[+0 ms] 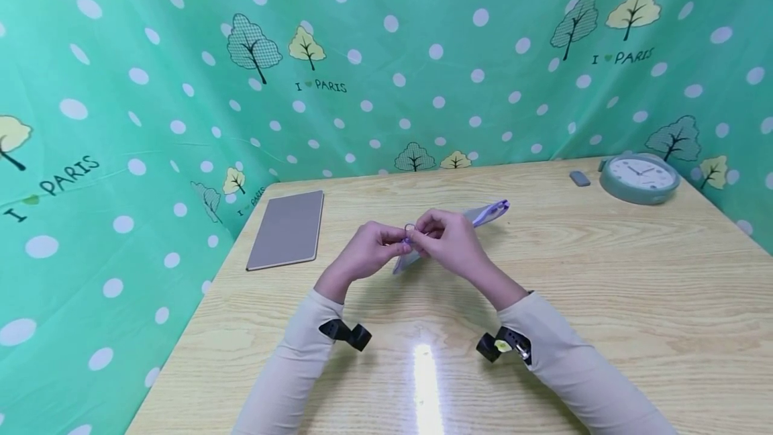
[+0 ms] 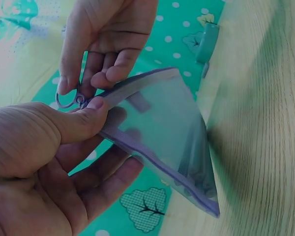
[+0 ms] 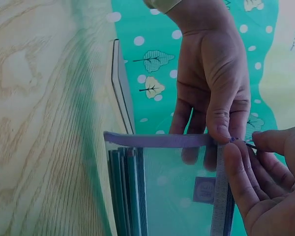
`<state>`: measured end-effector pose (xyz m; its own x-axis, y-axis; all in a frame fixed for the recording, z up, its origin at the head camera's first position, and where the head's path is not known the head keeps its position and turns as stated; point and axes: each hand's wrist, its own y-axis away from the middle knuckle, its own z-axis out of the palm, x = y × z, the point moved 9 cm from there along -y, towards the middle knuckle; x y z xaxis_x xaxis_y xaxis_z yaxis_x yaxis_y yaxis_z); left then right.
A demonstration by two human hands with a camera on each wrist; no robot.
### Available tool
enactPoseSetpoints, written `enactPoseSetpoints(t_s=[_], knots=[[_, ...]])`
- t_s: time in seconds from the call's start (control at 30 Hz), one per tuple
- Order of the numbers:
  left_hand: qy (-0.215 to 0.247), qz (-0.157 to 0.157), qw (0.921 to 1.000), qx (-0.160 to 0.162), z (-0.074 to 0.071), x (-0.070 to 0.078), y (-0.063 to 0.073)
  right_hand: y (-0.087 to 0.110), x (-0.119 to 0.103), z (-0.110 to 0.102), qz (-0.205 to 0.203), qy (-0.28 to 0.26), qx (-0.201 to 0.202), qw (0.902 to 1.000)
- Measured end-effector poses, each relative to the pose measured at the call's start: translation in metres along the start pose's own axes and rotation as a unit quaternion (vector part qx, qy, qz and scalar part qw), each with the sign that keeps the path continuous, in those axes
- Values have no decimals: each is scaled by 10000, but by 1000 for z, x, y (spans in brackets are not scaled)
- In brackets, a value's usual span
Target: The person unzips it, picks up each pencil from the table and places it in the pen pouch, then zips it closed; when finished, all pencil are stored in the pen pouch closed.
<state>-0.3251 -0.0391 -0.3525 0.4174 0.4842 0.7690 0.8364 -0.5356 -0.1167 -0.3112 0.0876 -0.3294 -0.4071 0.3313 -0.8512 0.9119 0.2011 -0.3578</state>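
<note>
A see-through mesh zipper pouch (image 3: 174, 191) with purple edging is held up over the table by both hands. Several dark, slender sticks, perhaps pens, lie inside along its lower side. My left hand (image 1: 377, 247) pinches the pouch's top corner between thumb and fingers, beside the zipper end. At that same corner my right hand (image 1: 449, 240) pinches the zipper pull, which carries a metal ring (image 2: 65, 101). In the head view the hands cover much of the pouch, and its far purple end sticks out to the right.
On the left of the wooden table (image 1: 604, 274) lies a grey notebook (image 1: 286, 230). A round green-rimmed clock (image 1: 640, 178) and a small grey block (image 1: 580, 178) are at the back right. A green dotted curtain (image 1: 386, 86) hangs behind and to the left.
</note>
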Motion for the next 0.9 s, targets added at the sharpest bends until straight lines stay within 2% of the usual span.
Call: enactPoseSetpoints(t_s=[0.23,0.47,0.7,0.9], knots=[[-170,181,9997,59,1,4,0,-2,8,2,288,-24,-175,9994],[29,-14,9999,159,2,-3,-3,-4,15,-2,533,48,-72,9985],[764,-260,9965,234,4,-9,-5,-5,28,-5,1093,-387,5,9933],[1205,-398,9916,264,5,-15,-7,-8,36,-12,1343,-569,129,9892]])
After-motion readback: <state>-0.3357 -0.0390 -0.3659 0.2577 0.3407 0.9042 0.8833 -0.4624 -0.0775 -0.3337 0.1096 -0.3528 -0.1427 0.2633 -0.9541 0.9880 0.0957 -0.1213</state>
